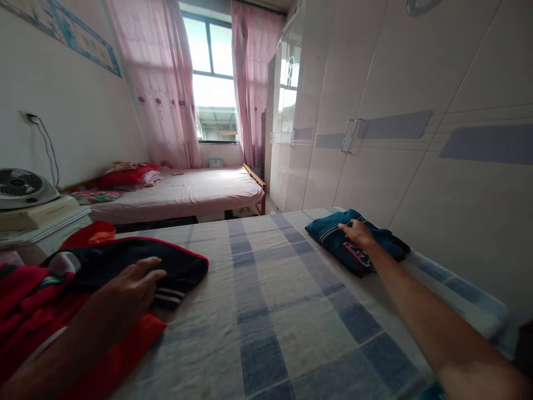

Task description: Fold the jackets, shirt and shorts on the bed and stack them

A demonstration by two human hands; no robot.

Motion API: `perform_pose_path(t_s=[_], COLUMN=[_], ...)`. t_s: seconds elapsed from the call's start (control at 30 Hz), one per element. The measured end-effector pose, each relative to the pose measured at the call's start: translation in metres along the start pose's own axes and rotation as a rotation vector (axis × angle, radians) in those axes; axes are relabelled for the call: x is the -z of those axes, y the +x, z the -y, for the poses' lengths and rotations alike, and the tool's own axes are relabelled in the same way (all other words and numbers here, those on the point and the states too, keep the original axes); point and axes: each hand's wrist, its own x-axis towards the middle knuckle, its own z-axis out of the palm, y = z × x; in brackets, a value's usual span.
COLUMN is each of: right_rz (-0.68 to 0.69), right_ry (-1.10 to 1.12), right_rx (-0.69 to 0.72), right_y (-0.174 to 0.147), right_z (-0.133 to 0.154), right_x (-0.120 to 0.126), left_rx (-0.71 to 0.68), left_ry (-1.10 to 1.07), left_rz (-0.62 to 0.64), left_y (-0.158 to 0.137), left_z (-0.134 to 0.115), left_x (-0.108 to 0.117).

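Observation:
On the right side of the bed lies a folded teal garment [328, 226] with dark parts and red-and-white lettering. My right hand [358, 233] rests on top of it, fingers apart and not closed round the cloth. At the left, my left hand [135, 283] is over a heap of clothes, its fingers spread and holding nothing. Nearest to it is a navy garment [179, 266] with red edging and white stripes. Orange-red cloth [137, 339] lies beneath, and a crimson garment [20, 311] is beside it. My left forearm hides part of the heap.
The clothes lie on a blue-and-white checked bedsheet [291, 328]. White wardrobes [375, 183] line the right side. Farther back stands a second bed [200, 189] below a window with pink curtains [162, 83]. A fan [25, 186] sits on a cabinet at the left.

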Motion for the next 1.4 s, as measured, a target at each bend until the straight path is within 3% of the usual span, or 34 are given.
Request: perform_pose_path(t_s=[0.17, 0.3, 0.5, 0.67, 0.83, 0.9, 0.97, 1.07, 1.2, 1.3, 1.4], right_rz=[0.088, 0.128, 0.092, 0.084, 0.028, 0.09, 0.181, 0.343, 0.595, 0.723, 0.812], right_ry=[-0.044, -0.082, -0.101, 0.046, 0.715, 0.938, 1.003, 0.779, 0.452, 0.417, 0.502], right_rx=[-0.025, -0.02, 0.044, 0.231, 0.478, 0.556, 0.603, 0.601, 0.568, 0.494, 0.48], right_y=[0.018, 0.018, 0.005, -0.012, -0.039, -0.054, -0.07, -0.097, -0.138, -0.166, -0.181], right_z=[-0.011, -0.015, -0.009, 0.051, 0.142, 0.17, 0.187, 0.194, 0.181, 0.168, 0.157], right_x=[-0.001, 0.007, 0.009, 0.016, 0.059, 0.076, 0.085, 0.072, 0.023, -0.008, -0.017], left_rx=[-0.121, -0.15, -0.086, -0.068, -0.085, -0.091, -0.068, 0.003, 0.043, 0.024, -0.041], left_ry=[0.047, 0.016, -0.057, -0.094, -0.12, -0.139, -0.172, -0.241, -0.319, -0.339, -0.28], left_rz=[-0.069, -0.063, -0.012, -0.011, -0.071, -0.124, -0.171, -0.249, -0.345, -0.275, -0.166], left_y=[-0.029, -0.047, -0.051, -0.048, -0.049, -0.049, -0.048, -0.047, -0.045, -0.037, -0.016], left_z=[-0.046, -0.057, -0.055, -0.059, -0.057, -0.057, -0.058, -0.064, -0.079, -0.095, -0.112], left_x=[-0.047, -0.076, -0.082, -0.077, -0.082, -0.081, -0.076, -0.061, -0.041, -0.034, -0.033])
